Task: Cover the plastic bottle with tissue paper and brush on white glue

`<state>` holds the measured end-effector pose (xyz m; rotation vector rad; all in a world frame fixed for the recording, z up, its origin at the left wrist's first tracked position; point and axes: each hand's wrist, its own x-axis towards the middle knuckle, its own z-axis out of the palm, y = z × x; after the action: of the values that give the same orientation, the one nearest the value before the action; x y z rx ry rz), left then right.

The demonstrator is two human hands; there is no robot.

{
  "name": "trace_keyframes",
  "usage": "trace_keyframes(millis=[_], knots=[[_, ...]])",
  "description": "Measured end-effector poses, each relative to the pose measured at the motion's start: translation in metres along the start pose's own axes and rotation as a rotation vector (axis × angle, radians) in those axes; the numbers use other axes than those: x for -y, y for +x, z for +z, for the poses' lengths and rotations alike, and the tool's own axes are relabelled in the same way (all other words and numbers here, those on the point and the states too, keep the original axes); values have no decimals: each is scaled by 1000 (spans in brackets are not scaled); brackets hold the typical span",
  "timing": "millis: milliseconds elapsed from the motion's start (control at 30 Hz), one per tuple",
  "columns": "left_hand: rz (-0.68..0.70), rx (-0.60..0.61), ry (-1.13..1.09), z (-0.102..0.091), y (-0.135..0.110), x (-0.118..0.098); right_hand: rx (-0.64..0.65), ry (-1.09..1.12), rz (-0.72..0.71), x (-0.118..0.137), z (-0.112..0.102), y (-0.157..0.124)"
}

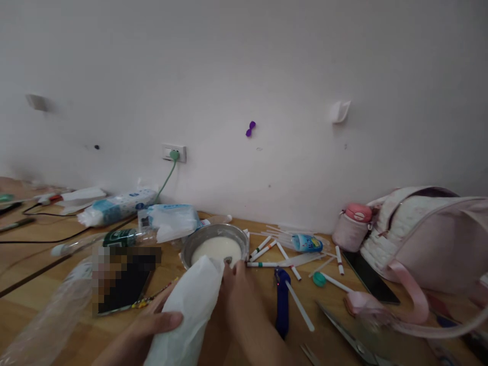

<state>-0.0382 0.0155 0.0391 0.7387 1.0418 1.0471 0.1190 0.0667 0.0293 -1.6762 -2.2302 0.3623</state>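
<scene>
My left hand [158, 323] is wrapped round a long white paper-covered roll or cone [190, 310], its thumb on the near side and its far end tilted up to the bowl. A beaded bracelet [143, 303] shows by this wrist. The round metal bowl [213, 231] holds white liquid [217, 250]. At the bowl's near rim, my right hand [237, 279] has its fingers closed, close to the tip of the paper. A small greyish thing [227, 260] shows at those fingertips, too blurred to name. What lies inside the paper is hidden.
Right of the bowl lie several markers [263, 264], a blue glue gun [282, 305] with a glue stick and scissors [346, 335]. A pink bag [427, 244] and bottle [351, 229] stand far right. Left are a dark tablet [129, 284], plastic bottles [120, 237] and tissue packs [171, 221].
</scene>
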Motion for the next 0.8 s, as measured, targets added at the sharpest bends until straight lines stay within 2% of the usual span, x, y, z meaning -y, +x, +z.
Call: trace_keyframes(millis=[167,300,433,567,700,800], knots=[[-44,-28,-143,-16,1,-4,-67,-68,-194,-1,15,24],[-39,-69,-167,-18,4,-6,-126,-54,-272,-4,10,28],[21,-38,-154,-10,4,-7,-211,45,-161,1,-14,27],[-14,-11,-122,-6,5,-6,-266,81,31,7,-43,27],[-45,-10,-132,-4,7,-3,-231,3,166,17,-60,35],[-70,19,-151,-2,8,1,-171,-76,190,26,-67,49]])
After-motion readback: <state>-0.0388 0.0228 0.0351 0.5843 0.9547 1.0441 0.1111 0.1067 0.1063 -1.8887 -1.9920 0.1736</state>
